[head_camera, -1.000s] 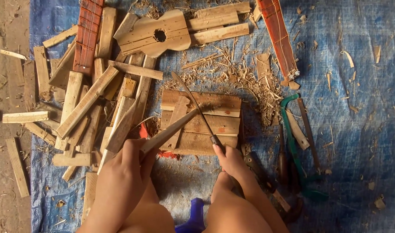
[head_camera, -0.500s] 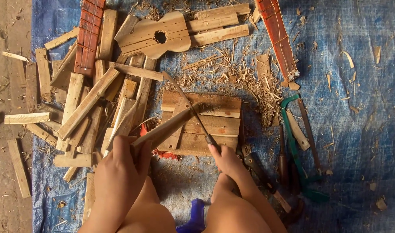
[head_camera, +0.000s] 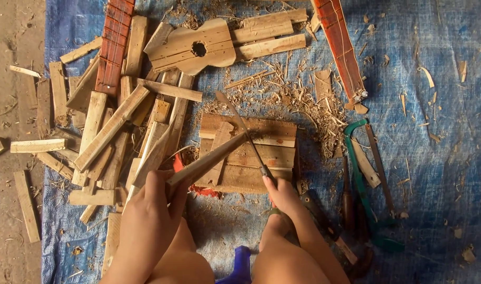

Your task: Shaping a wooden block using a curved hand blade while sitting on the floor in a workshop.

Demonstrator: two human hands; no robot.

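Left hand grips the stick, right hand the knife; a slip could cut fingers.

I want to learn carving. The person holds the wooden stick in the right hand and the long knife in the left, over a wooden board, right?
Not quite: swapped. The head view shows the left hand holding the wooden stick, the right hand the long knife, over the wooden board.

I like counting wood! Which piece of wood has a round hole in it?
The guitar-shaped board at the top, beside the red fretted neck. It alone has curved edges and a dark round hole; the others are plain strips.
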